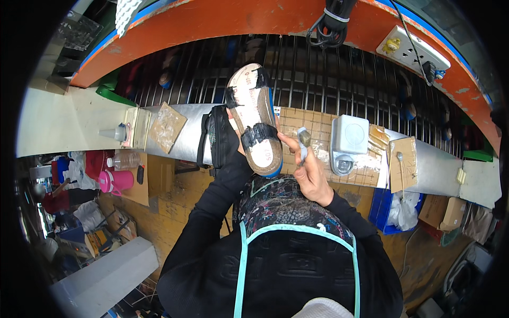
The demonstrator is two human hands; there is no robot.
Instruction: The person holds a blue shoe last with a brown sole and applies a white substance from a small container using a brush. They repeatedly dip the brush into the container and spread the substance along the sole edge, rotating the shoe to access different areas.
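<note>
In the middle, my left hand (236, 132) grips a sandal sole (259, 111) by its left edge. The sole stands nearly upright with its pale underside facing me. Black strap ends (260, 133) are folded over its edges, and a blue rim shows along its right side. My right hand (314, 180) is closed around a small brush (304, 144), its brownish bristle end pointing up. A fingertip of that hand touches the sole's right edge. Left of the sole, a black strapped shoe piece (218, 137) rests against my left hand; part of it is hidden.
A white lidded container (350, 137) with a small cup stands on cardboard (307, 119) at right. Beyond lies a rack of metal rods (297, 74) below an orange beam (222, 21) with a power strip (413, 53). A blue crate (383, 212) sits lower right, a pink bottle (117, 182) left.
</note>
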